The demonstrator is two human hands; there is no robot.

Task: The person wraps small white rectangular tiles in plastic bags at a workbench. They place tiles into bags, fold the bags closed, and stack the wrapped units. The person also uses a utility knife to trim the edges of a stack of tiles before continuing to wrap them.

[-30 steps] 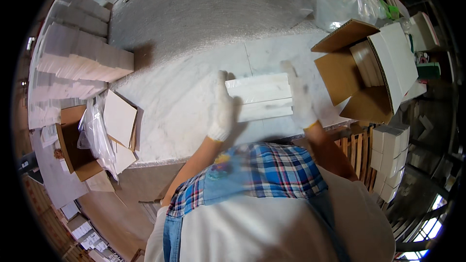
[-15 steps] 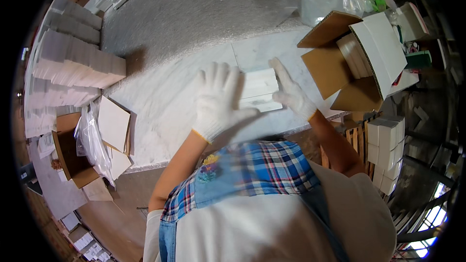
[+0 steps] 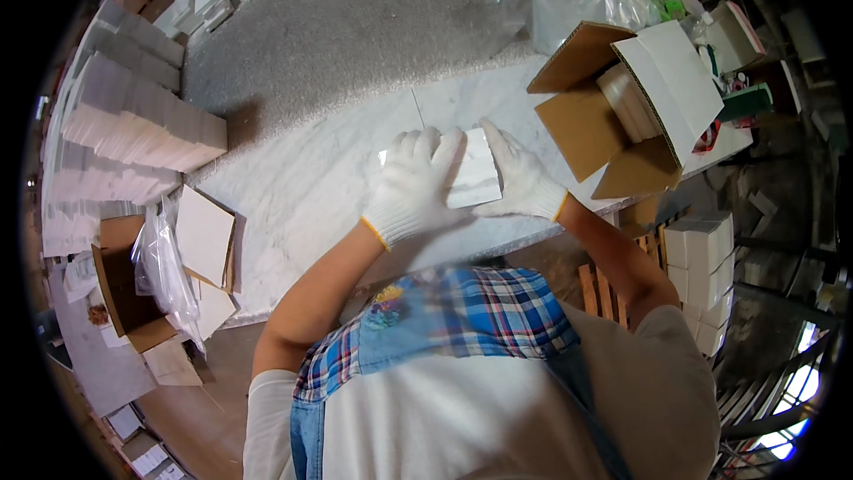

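On the pale marble work surface in front of me is a white rectangular block of what look like stone tiles. My left hand, in a white knit glove with a yellow cuff, lies over its left part with the fingers bent. A bit of the block's white edge shows past those fingertips. My right hand, gloved the same way, clasps its right end, fingers along the far right corner and thumb by the near edge. The undersides of both hands are hidden.
An open cardboard box holding white tiles stands to the right, with clear plastic bags behind it. Tall stacks of white tiles rise at the left. Nearer on the left is another open box with plastic film.
My left hand has moved right, from beside the tiles onto them, its fingers now bent. My right hand has closed in around their right end. The tile block looks slightly turned.
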